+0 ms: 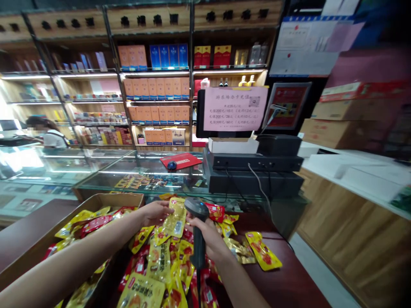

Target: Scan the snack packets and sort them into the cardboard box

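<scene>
My left hand (156, 213) pinches the edge of a yellow snack packet (175, 218), whose printed back with a white barcode patch faces me. Wrapped round the handle of a dark barcode scanner (198, 239) is my right hand (208, 233). The scanner's head is right beside the packet, and its cable runs down toward me. Below both hands lies a heap of yellow and red snack packets (159, 260), some shiny gold. My right fingertips reach near the packet's lower right edge; whether they touch it I cannot tell.
A cardboard box (112, 197) of similar packets stands at the left. One yellow packet (263, 251) lies apart at the right on the dark red table (289, 278). Behind are a glass counter (105, 177), a monitor with a pink notice (236, 109), stocked shelves and a person (54, 136) far left.
</scene>
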